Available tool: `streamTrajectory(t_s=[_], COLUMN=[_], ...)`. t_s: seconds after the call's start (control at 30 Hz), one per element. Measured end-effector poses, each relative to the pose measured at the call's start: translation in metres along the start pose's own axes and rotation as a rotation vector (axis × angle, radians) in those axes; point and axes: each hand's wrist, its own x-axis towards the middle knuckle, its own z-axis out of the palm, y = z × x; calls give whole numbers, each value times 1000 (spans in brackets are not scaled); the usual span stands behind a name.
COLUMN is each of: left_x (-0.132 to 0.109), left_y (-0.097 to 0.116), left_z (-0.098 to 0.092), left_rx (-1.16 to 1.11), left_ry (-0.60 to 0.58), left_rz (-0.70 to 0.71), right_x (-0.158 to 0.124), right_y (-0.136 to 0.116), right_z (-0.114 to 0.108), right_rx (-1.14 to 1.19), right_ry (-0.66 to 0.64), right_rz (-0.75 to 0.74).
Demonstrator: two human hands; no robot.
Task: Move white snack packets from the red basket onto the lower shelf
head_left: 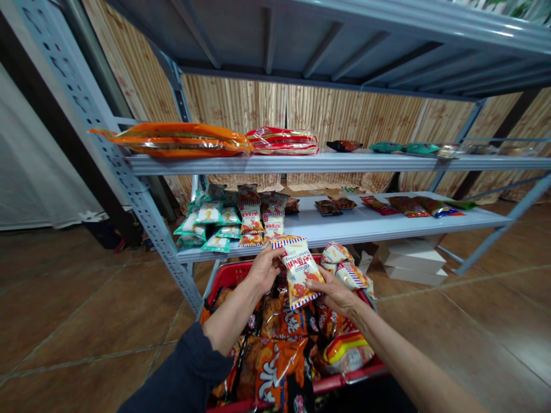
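A white and orange snack bag (299, 269) with a striped edge is held between both hands above the red basket (224, 275). My left hand (266, 268) grips its upper left side, and my right hand (336, 291) grips its lower right side. Orange and black snack bags (284, 367) fill the basket below. More white striped bags (350, 272) lie at the basket's right back edge. On the lower shelf, just behind my left hand, similar bags (251, 218) stand stacked in columns beside green and white bags (209, 213).
A blue metal shelf rack (327, 164) stands ahead, its upright post (172, 261) left of the basket. Large orange (185, 139) and red (282, 141) packs lie on the middle shelf. Flat snack packs (404, 205) lie on the lower shelf at right, above white boxes (411, 258).
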Motion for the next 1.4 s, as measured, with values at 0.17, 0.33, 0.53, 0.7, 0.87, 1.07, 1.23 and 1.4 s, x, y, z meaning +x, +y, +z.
streamTrajectory(t_s=[0.17,0.33,0.53,0.7,0.87,1.07,1.23,1.4], left_x=[-7,-7,-6,-8,-8,-9,-11,-11], left_y=[-1,-3,-5,-5,-6,-6,-5,-8], left_z=[-3,-8,-10,-9,-13,-13,-11,-14], left_rx=[32,63,48,28,27,49,67,96], left_ry=[-26,-32,6,18,21,20,16,-29], left_rz=[20,53,59,68,56,54,64,51], right_x=[0,1,2,3,8,10,11,22], right_y=[1,1,2,-5,-8,-4,-7,-4], right_z=[3,3,5,8,9,6,6,4], right_rx=[-14,-35,-56,-20,11,14,18,44], right_ry=[-12,-36,-40,-53,-45,-33,-74,-4], right_rz=[0,18,27,28,8,19,22,12])
